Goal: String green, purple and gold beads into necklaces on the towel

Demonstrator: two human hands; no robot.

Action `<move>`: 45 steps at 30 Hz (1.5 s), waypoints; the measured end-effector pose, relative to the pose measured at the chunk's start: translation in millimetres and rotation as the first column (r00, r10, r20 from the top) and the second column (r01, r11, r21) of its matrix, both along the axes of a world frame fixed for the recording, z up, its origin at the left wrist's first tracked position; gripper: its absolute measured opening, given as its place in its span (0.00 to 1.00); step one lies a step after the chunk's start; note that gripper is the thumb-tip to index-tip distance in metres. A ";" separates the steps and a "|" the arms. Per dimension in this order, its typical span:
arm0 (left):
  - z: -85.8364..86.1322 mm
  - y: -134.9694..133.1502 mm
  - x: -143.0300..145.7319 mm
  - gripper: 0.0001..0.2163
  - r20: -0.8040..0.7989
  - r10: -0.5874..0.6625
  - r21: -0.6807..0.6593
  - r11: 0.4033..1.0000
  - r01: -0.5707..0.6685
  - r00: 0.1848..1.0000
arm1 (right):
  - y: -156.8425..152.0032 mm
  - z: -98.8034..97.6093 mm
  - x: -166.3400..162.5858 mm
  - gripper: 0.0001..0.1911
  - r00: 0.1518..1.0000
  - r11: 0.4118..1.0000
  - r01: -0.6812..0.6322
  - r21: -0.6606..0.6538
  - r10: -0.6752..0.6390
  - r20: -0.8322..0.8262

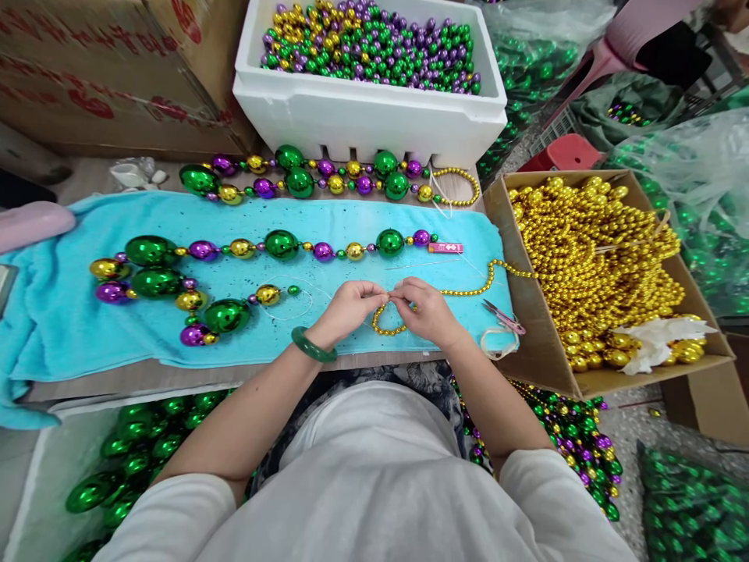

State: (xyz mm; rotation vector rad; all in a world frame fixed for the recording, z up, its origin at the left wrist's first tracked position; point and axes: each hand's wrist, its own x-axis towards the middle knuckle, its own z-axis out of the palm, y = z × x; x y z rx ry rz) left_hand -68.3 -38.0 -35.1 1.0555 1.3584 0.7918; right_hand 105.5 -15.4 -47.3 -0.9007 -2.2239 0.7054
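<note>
My left hand (354, 307), below which a green bangle (314, 346) circles the wrist, is closed in a pinch at the end of a thin clear string (316, 290). Its fingertips meet those of my right hand (428, 311), which pinches a gold bead chain (468, 292). A small loop of that chain hangs under both hands; what lies exactly between the fingertips is too small to see. Left of them, a strand of large green, purple and gold beads (227, 316) curves over the turquoise towel (351, 215). A needle (421, 265) lies beyond my hands, near a small pink packet (445, 248).
Pink-handled scissors (510, 321) lie at the towel's right edge. A cardboard box (527, 312) of gold chains (597, 257) stands right. Behind are finished-looking strands (299, 183) and a white foam box (368, 109) of small beads. Green beads (140, 437) sit below left.
</note>
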 end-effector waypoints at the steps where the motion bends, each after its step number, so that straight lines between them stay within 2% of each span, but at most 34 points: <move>1: 0.3 0.1 0.6 0.10 -0.040 -0.004 0.008 1.000 0.004 0.999 | 0.2 0.0 -0.5 0.09 1.000 1.000 0.002 0.020 -0.002 0.013; 3: 2.5 0.5 1.6 0.09 -0.138 -0.016 0.040 0.999 0.022 0.990 | 0.1 -0.5 -1.6 0.09 0.999 0.997 0.014 0.070 -0.017 0.042; 6: 8.4 1.6 2.5 0.06 -0.315 -0.030 0.160 0.984 0.084 0.949 | -0.5 -2.2 -3.4 0.09 0.993 0.993 0.009 0.116 -0.022 0.112; 8: 10.6 2.8 2.3 0.06 -0.369 -0.034 0.204 0.972 0.117 0.929 | -0.9 -3.3 -4.8 0.09 0.987 0.992 -0.005 0.128 -0.015 0.160; 13: 0.5 4.4 1.9 0.07 -0.251 -0.021 0.087 0.995 0.044 0.968 | 0.5 -5.9 -8.0 0.09 0.986 0.991 0.039 0.124 -0.058 0.155; 17: -9.6 3.0 4.0 0.07 -0.270 0.052 0.107 0.994 -0.024 0.961 | 3.3 -7.6 -9.0 0.10 0.992 0.996 0.038 0.087 -0.048 0.118; 21: -9.6 4.4 4.3 0.07 -0.315 0.026 0.097 0.995 0.005 0.949 | 4.2 -9.6 -10.9 0.09 0.980 0.991 0.043 0.127 -0.067 0.188; 24: -6.5 5.7 2.7 0.07 -0.389 -0.039 0.096 0.992 0.083 0.920 | 4.0 -12.5 -13.4 0.08 0.970 0.992 0.036 0.123 -0.064 0.235; 26: -3.5 3.8 2.5 0.08 -0.539 -0.078 0.176 0.963 0.203 0.839 | 4.4 -14.7 -14.9 0.08 0.970 0.994 0.033 0.099 -0.056 0.237; 29: 1.8 -4.1 5.8 0.10 -0.795 -0.044 0.267 0.870 0.415 0.605 | 6.8 -15.9 -15.6 0.07 0.983 0.999 0.044 0.008 -0.045 0.180; 31: 4.4 -9.7 8.9 0.12 -0.874 0.002 0.275 0.826 0.492 0.485 | 9.6 -14.1 -14.6 0.06 0.992 0.994 0.056 -0.098 -0.044 0.122; 32: 5.1 -11.5 9.9 0.12 -0.888 0.024 0.285 0.814 0.507 0.459 | 11.2 -12.4 -13.7 0.06 0.994 0.985 0.065 -0.161 -0.050 0.095; 34: 4.7 -12.3 10.0 0.12 -0.878 0.053 0.327 0.793 0.515 0.476 | 14.0 -8.4 -11.5 0.05 0.996 0.952 0.086 -0.293 -0.071 0.062; 37: 0.9 -7.1 5.2 0.11 -0.801 0.038 0.412 0.759 0.504 0.597 | 15.7 -2.3 -8.8 0.03 0.993 0.910 0.113 -0.398 -0.088 0.081; 39: -2.5 -2.1 1.2 0.10 -0.749 0.000 0.443 0.743 0.501 0.663 | 14.4 1.0 -8.5 0.04 0.988 0.930 0.120 -0.347 -0.077 0.137; 41: -5.3 2.0 -1.5 0.09 -0.723 -0.033 0.446 0.741 0.502 0.691 | 12.0 3.3 -9.2 0.05 0.974 0.967 0.118 -0.226 -0.069 0.215; 45: -6.9 6.0 -2.7 0.08 -0.674 -0.079 0.415 0.782 0.465 0.734 | 9.1 4.4 -10.6 0.08 0.944 0.996 0.081 -0.042 -0.063 0.325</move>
